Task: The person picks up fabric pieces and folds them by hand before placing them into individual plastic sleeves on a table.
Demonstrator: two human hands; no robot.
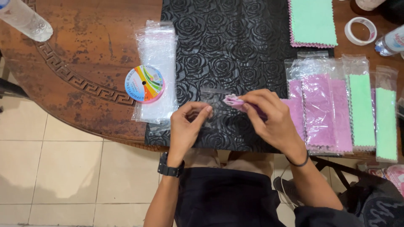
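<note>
My right hand pinches a folded pink cloth over the black rose-patterned mat. My left hand holds a small clear plastic sleeve just left of the cloth, its mouth toward the cloth's end. Both hands sit near the table's front edge. To the right lie packed pink cloths and green cloths in clear sleeves.
A stack of empty clear sleeves lies at left with a rainbow ribbon spool on it. Loose green cloths, a tape roll and plastic bottles sit on the brown wooden table.
</note>
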